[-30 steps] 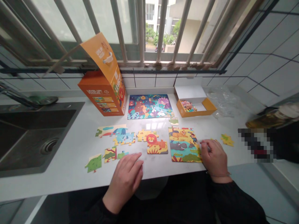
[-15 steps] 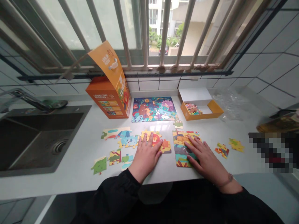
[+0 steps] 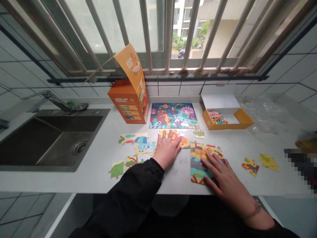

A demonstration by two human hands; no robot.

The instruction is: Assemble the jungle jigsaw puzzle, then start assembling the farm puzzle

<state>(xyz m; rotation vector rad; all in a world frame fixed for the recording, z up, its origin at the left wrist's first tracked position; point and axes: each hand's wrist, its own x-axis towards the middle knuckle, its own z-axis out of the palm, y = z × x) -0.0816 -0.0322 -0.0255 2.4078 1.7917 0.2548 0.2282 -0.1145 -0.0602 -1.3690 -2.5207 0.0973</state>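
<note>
– Slid the lion pieces (image 3: 185, 142) farther back in the last half second, closer to the dark puzzle (image 3: 173, 116), with the left hand (image 3: 165, 150) on top.
– Gripping them?
– No, pressing flat, with fingers spread wide. Covering part of the lion pieces, just in front of the dark puzzle.
– Doing what with the right hand (image 3: 223, 174)?
– Resting on the animal picture (image 3: 197, 165), also wide, with fingers fanned over its right part.
– Anything to the left?
– See the elephant pieces (image 3: 146, 145) just beside the lion pieces. Nearer the front of the bench (image 3: 178, 183), see a tree piece (image 3: 116, 170) and a branch piece (image 3: 131, 161), close together, beside the black sleeve (image 3: 137, 186).
– And to the right?
– Look for a red-and-yellow piece (image 3: 251, 166) next to a yellow piece (image 3: 269, 162). Farther back, find an open yellow box (image 3: 225, 126) with pieces inside, near some clear plastic (image 3: 262, 112).
– Left of the dark puzzle?
– Standing upright with its lid raised: an orange box (image 3: 128, 102).
</note>
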